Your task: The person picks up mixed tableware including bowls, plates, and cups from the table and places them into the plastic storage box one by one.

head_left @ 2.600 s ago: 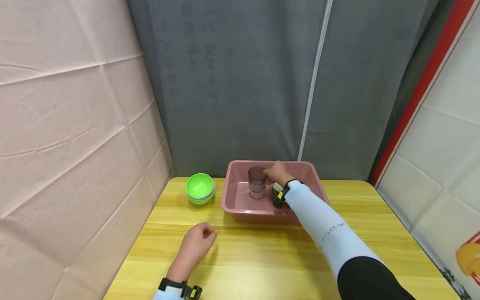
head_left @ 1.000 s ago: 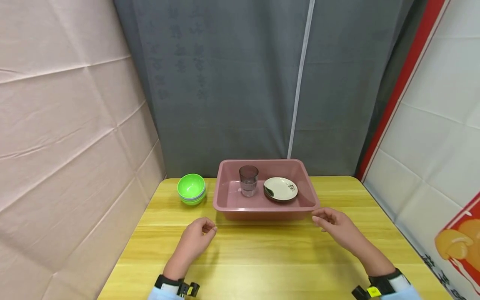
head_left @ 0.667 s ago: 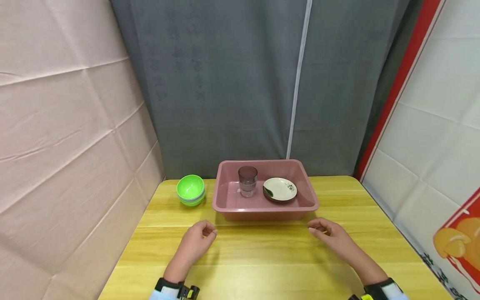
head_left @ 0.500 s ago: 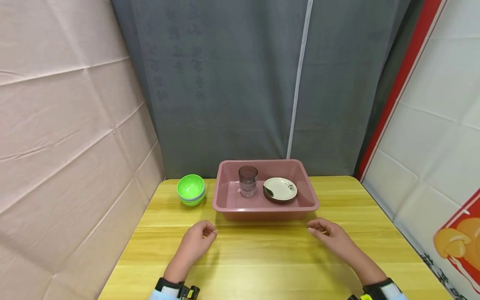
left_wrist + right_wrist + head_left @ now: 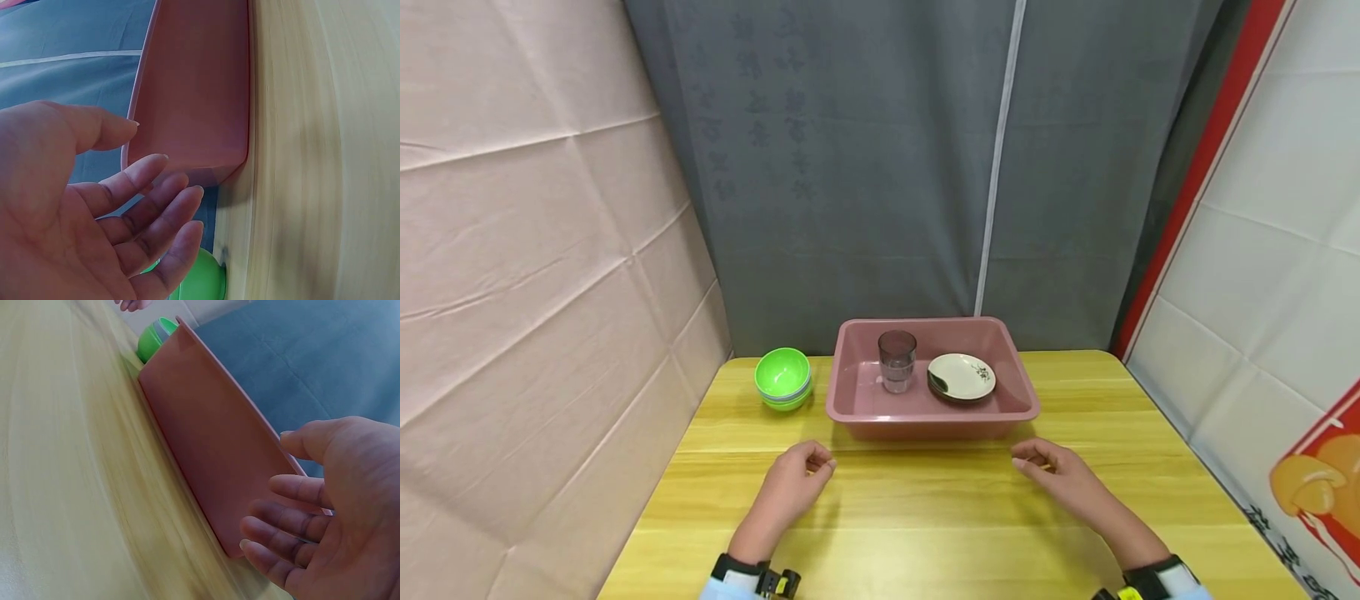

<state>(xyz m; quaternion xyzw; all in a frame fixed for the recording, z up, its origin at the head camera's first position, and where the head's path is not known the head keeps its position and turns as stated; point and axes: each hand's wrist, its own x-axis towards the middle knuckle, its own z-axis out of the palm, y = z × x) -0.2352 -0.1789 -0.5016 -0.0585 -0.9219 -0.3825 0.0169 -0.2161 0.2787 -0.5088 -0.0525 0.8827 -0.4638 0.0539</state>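
Both hands hold nothing, fingers loosely curled. In the head view my left hand (image 5: pixel 793 481) lies in front of the pink basin's left end; its relaxed fingers also show in the left wrist view. My right hand (image 5: pixel 1063 477) is opposite, just in front of the basin's right corner. The pink plastic basin (image 5: pixel 925 428) stands at the back of the table. Inside it, a dark-tinted drinking glass (image 5: pixel 897 360) is upright on the left, and a small stack of white plates (image 5: pixel 961 377) with a dark leaf pattern lies on the right.
A stack of bowls (image 5: pixel 783 377), green with a greyish one between, stands left of the basin. The yellow wooden table (image 5: pixel 925 517) runs back to a grey curtain (image 5: pixel 865 175). A pale cloth (image 5: pixel 550 292) hangs at the left, a white panel (image 5: pixel 1262 300) at the right.
My right hand was at the glass in the basin, then drew back toward me to the table's right side. The glass stays in the basin. My left hand has hardly moved.
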